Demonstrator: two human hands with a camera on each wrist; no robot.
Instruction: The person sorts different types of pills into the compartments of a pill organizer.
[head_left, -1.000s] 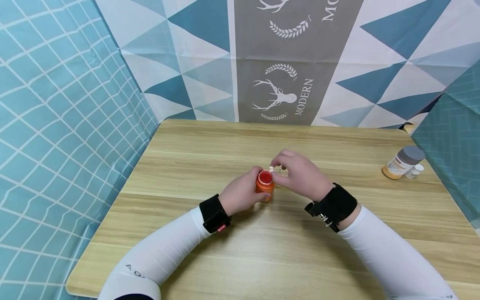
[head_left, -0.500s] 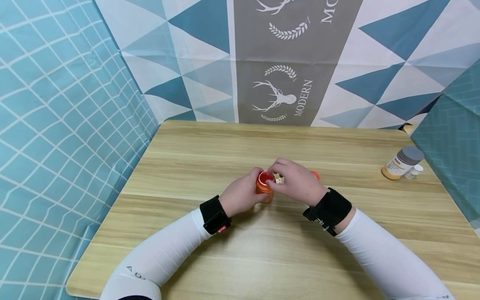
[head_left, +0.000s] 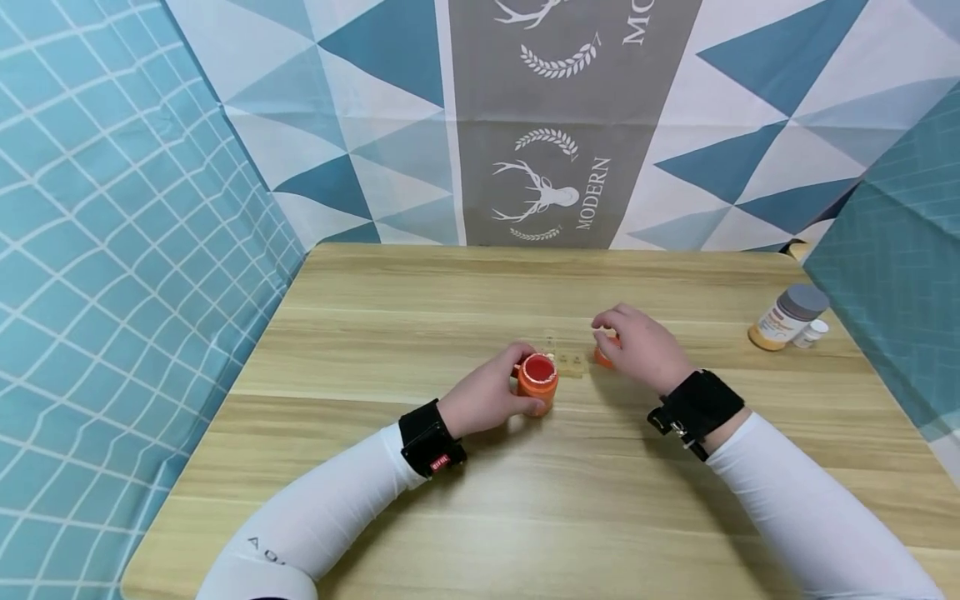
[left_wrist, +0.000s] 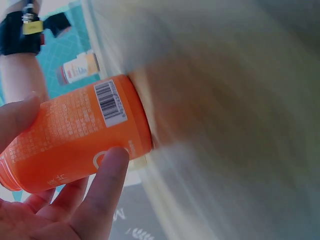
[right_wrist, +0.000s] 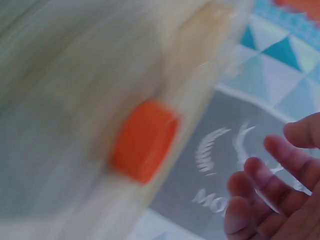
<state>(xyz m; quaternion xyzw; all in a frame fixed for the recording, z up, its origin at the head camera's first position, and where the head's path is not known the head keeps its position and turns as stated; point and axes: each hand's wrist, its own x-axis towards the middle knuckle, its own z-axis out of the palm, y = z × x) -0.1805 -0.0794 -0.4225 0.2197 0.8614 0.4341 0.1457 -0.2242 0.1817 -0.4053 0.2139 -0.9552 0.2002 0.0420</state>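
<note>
In the head view an orange bottle (head_left: 537, 388) stands uncapped on the wooden table, its red inside visible. My left hand (head_left: 486, 393) grips it from the left. The left wrist view shows the thumb and fingers around the orange bottle (left_wrist: 75, 130), its barcode facing the camera. Just right of it lies a small see-through yellowish box (head_left: 572, 365). My right hand (head_left: 647, 348) hovers by an orange cap (head_left: 603, 357), partly covering it. In the right wrist view the fingers are loosely bent, holding nothing, apart from the blurred orange cap (right_wrist: 146, 142).
A grey-lidded bottle (head_left: 789, 317) and a small white-capped bottle (head_left: 811, 334) stand side by side at the table's right. Patterned cloth (head_left: 390, 125) hangs behind the table, and blue checked cloth (head_left: 112, 275) hangs at the left.
My right hand has left the orange bottle's mouth and moved right to the cap, uncovering the yellowish box. The left hand has kept its grip on the bottle.
</note>
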